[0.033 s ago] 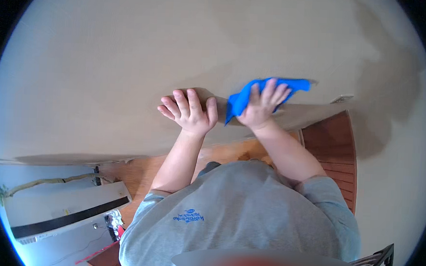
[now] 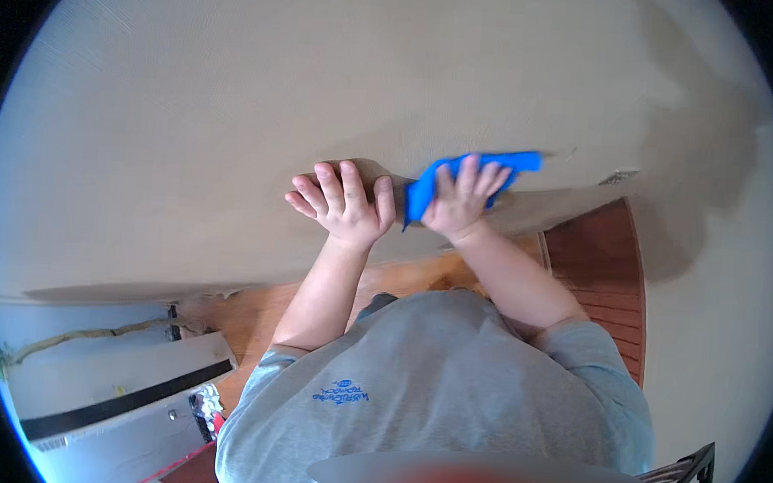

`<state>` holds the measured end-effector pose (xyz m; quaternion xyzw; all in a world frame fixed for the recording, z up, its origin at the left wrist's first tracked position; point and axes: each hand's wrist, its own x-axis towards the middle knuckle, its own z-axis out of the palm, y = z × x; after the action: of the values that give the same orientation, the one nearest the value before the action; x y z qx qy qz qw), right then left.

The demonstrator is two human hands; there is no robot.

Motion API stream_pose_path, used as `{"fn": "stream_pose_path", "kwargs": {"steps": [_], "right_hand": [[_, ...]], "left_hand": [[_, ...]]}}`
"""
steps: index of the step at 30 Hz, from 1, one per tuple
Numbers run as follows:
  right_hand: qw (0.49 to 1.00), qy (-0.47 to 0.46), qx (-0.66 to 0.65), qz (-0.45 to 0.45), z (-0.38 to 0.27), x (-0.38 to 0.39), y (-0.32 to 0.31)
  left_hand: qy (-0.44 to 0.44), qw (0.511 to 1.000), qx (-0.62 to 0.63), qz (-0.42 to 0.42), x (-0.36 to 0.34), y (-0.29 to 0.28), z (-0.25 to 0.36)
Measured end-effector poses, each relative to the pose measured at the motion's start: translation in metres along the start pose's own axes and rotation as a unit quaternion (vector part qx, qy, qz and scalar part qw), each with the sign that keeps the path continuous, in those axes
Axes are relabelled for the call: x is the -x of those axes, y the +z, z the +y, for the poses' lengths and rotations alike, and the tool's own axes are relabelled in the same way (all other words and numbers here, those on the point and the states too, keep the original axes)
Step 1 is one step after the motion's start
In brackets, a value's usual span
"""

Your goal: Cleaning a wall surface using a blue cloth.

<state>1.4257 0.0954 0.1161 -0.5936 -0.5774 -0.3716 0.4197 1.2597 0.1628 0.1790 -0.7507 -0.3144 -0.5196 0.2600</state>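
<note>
A blue cloth point(image 2: 422, 189) lies bunched against the beige wall point(image 2: 236, 102), right of the middle. My right hand point(image 2: 463, 197) presses it to the surface, fingers spread over it and one corner sticking out past the fingertips. Beside it, a short way left, my left hand point(image 2: 345, 206) rests against the same wall with its fingers stretched apart and nothing in it. Whatever lies under the cloth is hidden.
A small plate point(image 2: 620, 178) sits on the wall at the right, above a reddish-brown wooden panel point(image 2: 596, 252). At lower left stands a white appliance point(image 2: 126, 376) with a dark band, and a branch-like stem point(image 2: 93, 335) beside it. Wooden floor point(image 2: 260, 309) shows below the wall.
My right hand and the blue cloth have shifted a little to the left and slightly down along the wall. The left hand has stayed in place.
</note>
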Motion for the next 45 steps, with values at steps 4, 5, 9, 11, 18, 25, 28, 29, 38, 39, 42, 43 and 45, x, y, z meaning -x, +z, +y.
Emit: {"fn": "stream_pose_path", "kwargs": {"steps": [4, 5, 9, 11, 18, 25, 28, 29, 38, 39, 42, 43, 45], "right_hand": [[0.995, -0.046, 0.038, -0.075, -0.005, 0.064, 0.016], [0.995, -0.049, 0.016, -0.083, -0.006, 0.062, 0.017], [0.99, -0.032, 0.101, -0.094, 0.039, 0.037, -0.002], [0.994, 0.106, -0.02, 0.009, 0.043, -0.015, -0.02], [0.983, 0.18, -0.026, 0.011, 0.025, -0.001, -0.005], [0.995, -0.06, 0.049, -0.065, 0.083, 0.018, -0.038], [0.997, 0.07, 0.009, -0.001, 0.104, -0.047, -0.073], [0.998, 0.061, 0.016, 0.016, 0.103, -0.076, -0.094], [0.999, -0.016, -0.02, 0.038, 0.131, -0.033, -0.089], [0.999, -0.006, -0.038, 0.02, 0.131, -0.034, -0.094], [0.998, -0.016, -0.065, 0.017, 0.134, -0.087, -0.107], [0.997, -0.023, -0.066, 0.021, 0.134, -0.112, -0.115], [0.997, -0.022, -0.054, 0.04, 0.129, -0.151, -0.126]], "left_hand": [[-0.023, 0.999, 0.039, 0.03, 0.009, 0.011, 0.005], [-0.019, 0.999, 0.038, 0.03, 0.01, 0.012, 0.003], [-0.006, 0.997, 0.073, 0.026, 0.01, 0.018, 0.004], [-0.002, 0.996, 0.08, 0.031, 0.01, 0.017, 0.004], [-0.013, 0.994, 0.109, 0.014, -0.006, 0.015, 0.015], [-0.065, 0.976, 0.209, 0.009, -0.052, -0.009, 0.061], [-0.044, 0.984, 0.175, 0.001, -0.075, -0.026, 0.084], [-0.045, 0.988, 0.149, 0.004, -0.08, -0.03, 0.09], [-0.08, 0.996, -0.019, 0.046, -0.11, -0.004, 0.133], [-0.081, 0.995, -0.032, 0.05, -0.109, -0.006, 0.134], [-0.09, 0.995, -0.037, 0.037, -0.104, -0.002, 0.134], [-0.092, 0.994, -0.047, 0.043, -0.104, 0.0, 0.135], [-0.091, 0.994, -0.059, 0.028, -0.104, -0.003, 0.136]]}}
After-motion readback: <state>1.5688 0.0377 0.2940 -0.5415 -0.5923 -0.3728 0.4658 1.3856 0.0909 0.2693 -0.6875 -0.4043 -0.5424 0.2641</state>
